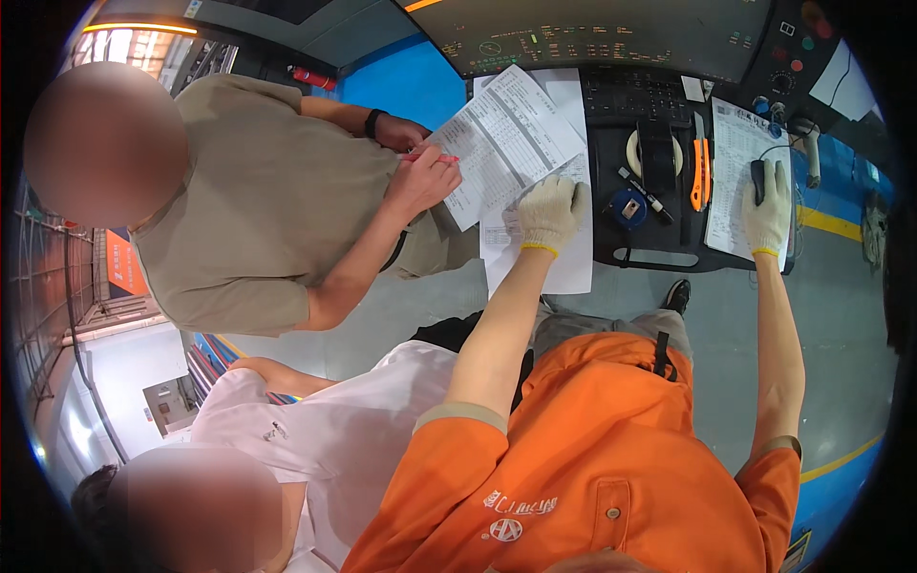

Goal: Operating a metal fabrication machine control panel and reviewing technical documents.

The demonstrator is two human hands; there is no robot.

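My left hand (pixel 552 212), in a white knit glove with a yellow cuff, rests on a white sheet (pixel 564 275) at the desk's front. Its fingers are curled; whether anything is under them is hidden. My right hand (pixel 767 215), gloved alike, lies over a black computer mouse (pixel 757 181), its fingers around it. Beneath the mouse is a printed sheet (pixel 731 196). Between my hands, on a black tray (pixel 611 244), are a blue tape measure (pixel 627 207), a marker pen (pixel 647 195), an orange utility knife (pixel 702 177), and a dark flat object (pixel 656 158) over a cream tape roll (pixel 677 158).
A dark screen (pixel 592 33) and black keyboard (pixel 630 98) stand behind the tray, with a button panel (pixel 793 67) at right. A co-worker (pixel 258 201) at left holds a red pen (pixel 435 158) over printed forms (pixel 521 129). Another person (pixel 353 420) is close on my left.
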